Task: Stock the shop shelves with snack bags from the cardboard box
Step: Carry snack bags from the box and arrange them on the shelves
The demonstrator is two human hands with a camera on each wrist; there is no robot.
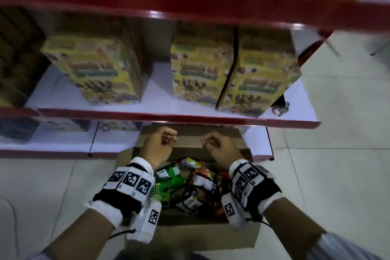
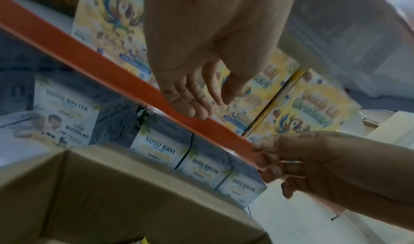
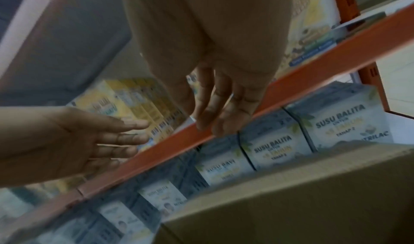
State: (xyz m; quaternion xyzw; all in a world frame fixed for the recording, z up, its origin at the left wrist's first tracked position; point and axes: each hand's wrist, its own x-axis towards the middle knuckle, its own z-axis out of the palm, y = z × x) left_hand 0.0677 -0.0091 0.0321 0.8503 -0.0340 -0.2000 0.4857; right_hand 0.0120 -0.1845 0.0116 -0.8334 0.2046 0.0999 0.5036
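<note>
An open cardboard box (image 1: 190, 236) stands on the floor against the bottom shelf. Snack bags lie inside it: a green bag (image 1: 168, 183) on the left, a red bag (image 1: 205, 172) towards the right. My left hand (image 1: 166, 139) and right hand (image 1: 211, 141) hover side by side over the box's far end, just below the red shelf edge (image 1: 168, 117). Both hold nothing, fingers relaxed and loosely bent. In the left wrist view my left hand (image 2: 190, 95) is empty before the shelf edge. In the right wrist view my right hand (image 3: 224, 109) is empty too.
Yellow cereal boxes (image 1: 101, 69) stand on the middle shelf, with a gap (image 1: 156, 82) between them. White and blue milk cartons (image 2: 156, 152) fill the bottom shelf behind the box. A higher red shelf (image 1: 190, 2) overhangs. Pale tiled floor (image 1: 337, 154) lies to the right.
</note>
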